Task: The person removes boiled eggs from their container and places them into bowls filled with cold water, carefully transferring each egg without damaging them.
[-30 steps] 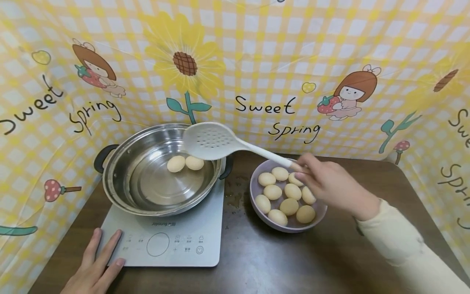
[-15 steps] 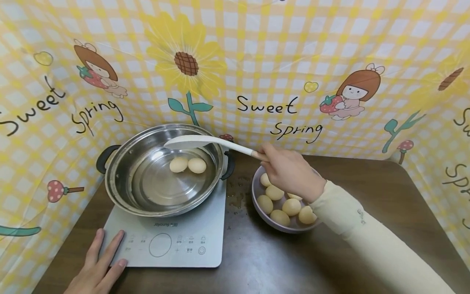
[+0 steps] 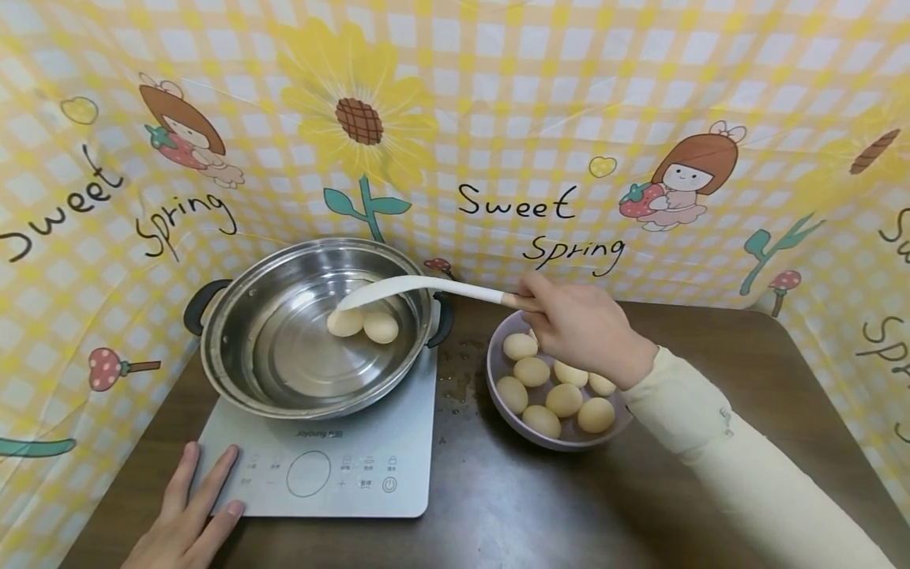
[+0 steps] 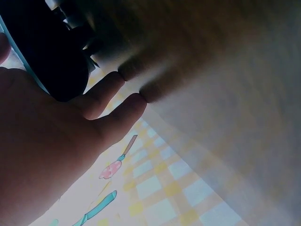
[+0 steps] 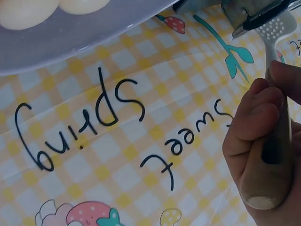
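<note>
My right hand [image 3: 579, 328] grips the wooden handle of a white slotted spoon [image 3: 426, 284], and its curled fingers show in the right wrist view. The spoon's head reaches into a steel pot [image 3: 245, 348] with clear water, partly covering one egg [image 3: 344, 325] from above; whether they touch I cannot tell. A second egg [image 3: 381, 328] lies just to the right. My left hand [image 3: 186, 510] rests with spread, straight fingers at the front left corner of a white induction cooker [image 3: 391, 450], under the pot.
A purple-grey bowl [image 3: 562, 446] holding several eggs stands right of the cooker, partly under my right hand. Water drops [image 3: 458, 387] wet the brown table [image 3: 483, 506] between them. A checked cloth [image 3: 498, 95] hangs behind and at both sides.
My right hand has moved left and turned the slotted spoon from above the pot's right rim, then lowered its head down to the eggs. My left hand stays in place.
</note>
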The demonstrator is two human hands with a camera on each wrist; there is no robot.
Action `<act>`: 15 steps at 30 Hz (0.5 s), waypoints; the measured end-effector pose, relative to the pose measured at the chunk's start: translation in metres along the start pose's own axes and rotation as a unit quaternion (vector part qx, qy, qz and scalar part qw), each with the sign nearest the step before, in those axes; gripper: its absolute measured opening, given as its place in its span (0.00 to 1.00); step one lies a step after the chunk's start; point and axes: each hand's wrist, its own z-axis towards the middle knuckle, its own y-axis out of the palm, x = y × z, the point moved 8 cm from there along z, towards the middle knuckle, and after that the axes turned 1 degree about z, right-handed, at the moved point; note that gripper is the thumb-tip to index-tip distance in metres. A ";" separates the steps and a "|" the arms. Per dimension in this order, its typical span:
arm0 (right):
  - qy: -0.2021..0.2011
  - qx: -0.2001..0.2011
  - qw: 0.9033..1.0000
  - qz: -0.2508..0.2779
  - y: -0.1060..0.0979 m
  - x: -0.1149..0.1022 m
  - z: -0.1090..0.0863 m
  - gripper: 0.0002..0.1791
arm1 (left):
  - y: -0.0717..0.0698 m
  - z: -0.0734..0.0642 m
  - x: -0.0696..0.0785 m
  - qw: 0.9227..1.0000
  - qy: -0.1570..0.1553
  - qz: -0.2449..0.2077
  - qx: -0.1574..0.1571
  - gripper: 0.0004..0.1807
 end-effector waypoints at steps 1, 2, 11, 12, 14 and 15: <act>0.001 0.001 1.000 -0.003 -0.001 0.001 -0.001 0.08 | 0.000 0.000 0.000 1.000 0.000 -0.002 0.000 0.51; 0.002 0.002 1.000 -0.005 -0.002 0.002 -0.002 0.07 | 0.000 0.000 0.000 1.000 0.000 -0.001 0.001 0.50; -0.010 -0.025 0.999 -0.023 -0.012 0.000 -0.010 0.07 | 0.001 -0.001 -0.002 0.999 0.010 0.022 0.024 0.44; -0.015 -0.027 0.999 -0.022 -0.014 -0.001 -0.011 0.08 | 0.000 -0.001 -0.002 0.999 0.010 0.022 0.024 0.44; -0.029 -0.034 0.999 -0.020 -0.018 -0.005 -0.013 0.08 | 0.000 -0.001 -0.001 0.999 0.010 0.024 0.027 0.44; -0.035 -0.037 0.999 -0.018 -0.019 -0.007 -0.013 0.08 | -0.001 -0.001 -0.001 0.999 0.009 0.027 0.028 0.44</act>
